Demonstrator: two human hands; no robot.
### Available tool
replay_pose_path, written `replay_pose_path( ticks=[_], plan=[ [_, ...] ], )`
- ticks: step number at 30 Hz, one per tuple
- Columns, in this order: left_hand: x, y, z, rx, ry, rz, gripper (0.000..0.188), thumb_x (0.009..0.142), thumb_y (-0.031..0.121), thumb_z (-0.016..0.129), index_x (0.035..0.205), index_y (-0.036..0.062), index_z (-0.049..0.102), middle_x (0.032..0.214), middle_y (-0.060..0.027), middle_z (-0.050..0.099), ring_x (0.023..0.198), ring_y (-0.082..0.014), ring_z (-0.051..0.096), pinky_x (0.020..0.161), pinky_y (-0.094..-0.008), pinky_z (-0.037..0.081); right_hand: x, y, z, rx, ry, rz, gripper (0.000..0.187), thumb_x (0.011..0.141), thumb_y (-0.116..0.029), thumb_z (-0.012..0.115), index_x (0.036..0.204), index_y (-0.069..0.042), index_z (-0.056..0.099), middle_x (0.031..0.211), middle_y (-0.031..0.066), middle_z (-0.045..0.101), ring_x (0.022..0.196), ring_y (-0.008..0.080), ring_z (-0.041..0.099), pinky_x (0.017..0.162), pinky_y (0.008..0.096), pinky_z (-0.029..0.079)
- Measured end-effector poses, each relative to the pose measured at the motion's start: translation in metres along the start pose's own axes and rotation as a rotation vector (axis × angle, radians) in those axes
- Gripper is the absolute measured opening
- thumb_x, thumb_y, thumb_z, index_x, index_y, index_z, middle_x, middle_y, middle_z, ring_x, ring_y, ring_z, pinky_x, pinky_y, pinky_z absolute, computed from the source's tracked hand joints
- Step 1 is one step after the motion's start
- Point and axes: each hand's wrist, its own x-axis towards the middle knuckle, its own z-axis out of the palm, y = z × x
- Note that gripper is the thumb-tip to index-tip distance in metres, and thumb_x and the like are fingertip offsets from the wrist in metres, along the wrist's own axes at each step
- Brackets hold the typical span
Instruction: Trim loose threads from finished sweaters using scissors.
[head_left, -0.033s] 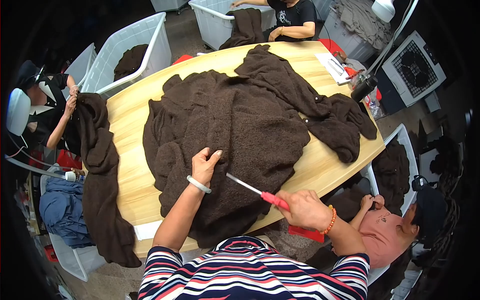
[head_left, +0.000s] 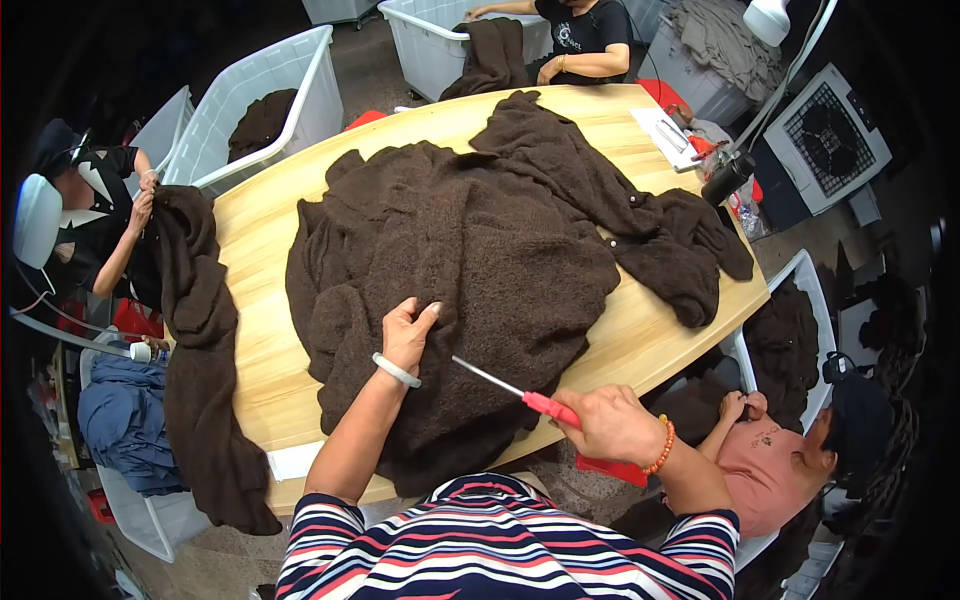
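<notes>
A large dark brown knit garment (head_left: 470,270) lies spread and bunched over the light wooden table (head_left: 650,340). My left hand (head_left: 408,335), with a white bracelet on the wrist, rests on the garment near its front edge and pinches a fold of the fabric. My right hand (head_left: 612,425), wearing an orange bead bracelet, grips a red-handled tool with a thin metal blade (head_left: 510,386). The blade points left toward my left hand, with its tip just above the fabric beside that hand.
A person at the left (head_left: 95,220) holds another brown garment (head_left: 195,370) hanging off the table. A second person sits at the far side (head_left: 585,35), a third at lower right (head_left: 775,465). White bins (head_left: 300,80) stand behind. Papers (head_left: 665,135) and a black bottle (head_left: 725,180) sit at the right end.
</notes>
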Motion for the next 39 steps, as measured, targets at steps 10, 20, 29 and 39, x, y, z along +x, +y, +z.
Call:
replay_pose_path(
  ticks=[10,20,29,39],
  plan=[
    [-0.060,0.007,-0.011,0.701,-0.149,0.243,0.025,0.086,0.022,0.070,0.087,0.0030,0.054,0.083,-0.0007,0.052,0.077,-0.0147,0.050,0.070,-0.0280,0.041,-0.022,0.004,0.016,0.121,-0.025,-0.030,0.016,0.085,-0.018,0.062,0.097,-0.007,0.059,0.075,0.0186,0.064,0.075,0.0380,0.064,0.068,0.0466,0.050],
    [-0.144,0.009,-0.060,1.121,-0.009,0.363,0.037,0.065,-0.001,0.067,0.101,-0.0005,0.061,0.084,-0.0157,0.058,0.078,-0.0340,0.057,0.068,-0.0408,0.047,-0.036,0.019,0.016,0.186,0.017,-0.039,0.018,0.083,-0.013,0.064,0.099,-0.007,0.058,0.078,0.0183,0.064,0.077,0.0382,0.063,0.067,0.0465,0.050],
    [-0.170,0.128,0.057,0.550,-0.817,0.991,0.017,0.055,0.004,0.062,0.070,0.0013,0.054,0.062,-0.0075,0.040,0.051,-0.0252,0.041,0.046,-0.0363,0.031,-0.025,0.031,0.122,0.037,-0.339,-0.422,0.039,0.078,-0.015,0.062,0.116,-0.004,0.060,0.102,0.0209,0.066,0.099,0.0384,0.063,0.086,0.0446,0.050],
    [-0.174,0.154,0.152,0.256,-1.244,1.198,0.016,0.074,0.014,0.063,0.084,0.0022,0.062,0.068,-0.0053,0.049,0.060,-0.0194,0.049,0.058,-0.0342,0.038,-0.080,0.133,0.068,0.374,0.530,-0.449,0.050,0.096,-0.021,0.048,0.143,-0.006,0.039,0.146,0.0103,0.040,0.137,0.0237,0.034,0.114,0.0368,0.026]
  ],
)
